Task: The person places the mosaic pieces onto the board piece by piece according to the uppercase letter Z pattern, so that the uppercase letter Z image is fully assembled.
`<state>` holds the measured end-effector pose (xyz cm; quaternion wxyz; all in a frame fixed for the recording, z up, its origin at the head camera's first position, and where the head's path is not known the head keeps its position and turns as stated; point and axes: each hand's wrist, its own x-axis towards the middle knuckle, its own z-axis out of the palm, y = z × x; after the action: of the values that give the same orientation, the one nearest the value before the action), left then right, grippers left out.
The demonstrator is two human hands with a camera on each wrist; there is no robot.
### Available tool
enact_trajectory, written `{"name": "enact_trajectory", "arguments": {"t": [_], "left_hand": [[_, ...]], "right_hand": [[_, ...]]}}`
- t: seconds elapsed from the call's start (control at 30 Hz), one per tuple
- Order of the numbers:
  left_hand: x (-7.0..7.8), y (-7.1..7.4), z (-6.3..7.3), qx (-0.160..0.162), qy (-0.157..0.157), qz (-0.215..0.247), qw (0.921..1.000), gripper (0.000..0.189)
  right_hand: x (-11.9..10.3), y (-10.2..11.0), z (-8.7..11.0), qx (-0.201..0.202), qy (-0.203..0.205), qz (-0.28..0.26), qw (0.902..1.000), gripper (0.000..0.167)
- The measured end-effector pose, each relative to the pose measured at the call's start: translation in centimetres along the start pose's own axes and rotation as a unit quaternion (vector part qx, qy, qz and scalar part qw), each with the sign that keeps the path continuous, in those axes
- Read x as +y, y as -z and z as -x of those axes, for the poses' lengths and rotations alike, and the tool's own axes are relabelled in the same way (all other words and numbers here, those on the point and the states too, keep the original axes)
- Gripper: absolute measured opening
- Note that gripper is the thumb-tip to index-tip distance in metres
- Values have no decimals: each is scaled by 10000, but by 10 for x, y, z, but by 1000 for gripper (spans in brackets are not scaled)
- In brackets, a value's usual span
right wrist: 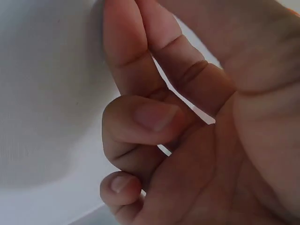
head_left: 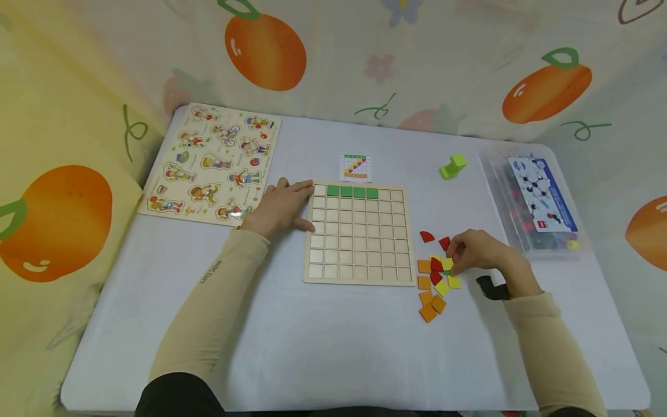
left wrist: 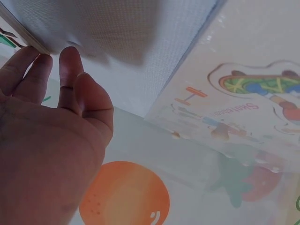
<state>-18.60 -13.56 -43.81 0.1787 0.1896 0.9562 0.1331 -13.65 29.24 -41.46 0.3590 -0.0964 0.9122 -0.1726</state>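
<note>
Right, so the loose pieces (head_left: 442, 288) lie clustered between the grid board and the table's right edge, and the right hand (head_left: 479, 252) is in among them, fingertips bent down at a yellow square (head_left: 447, 263). Whether it pinches anything, I can't tell; the tips are hidden. That's the risky spot: the red and yellow shapes seem to overlap, so a careless lift might drag a neighbour along.

The grid board (head_left: 360, 230) sits around the table's (head_left: 333, 347) middle, four green squares (head_left: 359, 192) in its far row. Over at its far left corner, the left hand (head_left: 278, 208) just touches the edge, fingers extended, clasping nothing. A sideways push there could send the board into the orange squares (head_left: 424, 282), just beside its right edge; a forward one could shove the picture card (head_left: 356, 168) beyond it.

Further out, a black curved piece (head_left: 490, 288) lies by the right wrist, and a low sleeve (head_left: 552, 347) might knock it. Towards the table's far left corner, the puzzle board (head_left: 211, 176) could catch the left forearm. The green blocks (head_left: 454, 167) and clear case (head_left: 544, 197), towards the far right corner, look safer.
</note>
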Motion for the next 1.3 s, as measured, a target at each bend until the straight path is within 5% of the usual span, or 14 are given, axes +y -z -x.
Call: {"name": "enact_trajectory", "arguments": {"t": [0.2, 0.47, 0.8, 1.03, 1.3], "left_hand": [[-1, -1, -1, -14, -13, -6, 10000, 105], [-3, -2, 0, -3, -13, 12, 10000, 104], [-3, -2, 0, -24, -7, -25, 10000, 104], [-2, -3, 0, -4, -33, -128, 9999, 104], [0, -1, -1, -51, -12, -158, 9999, 103]], "right_hand": [[-8, -7, -3, 326, 182, 368, 9986, 33], [-22, -9, 1, 203, -96, 605, 9979, 44], [-14, -3, 2, 347, 116, 402, 9985, 37], [-6, 20, 8, 617, 477, 412, 9961, 20], [-40, 40, -32, 1383, 963, 289, 9853, 12]]}}
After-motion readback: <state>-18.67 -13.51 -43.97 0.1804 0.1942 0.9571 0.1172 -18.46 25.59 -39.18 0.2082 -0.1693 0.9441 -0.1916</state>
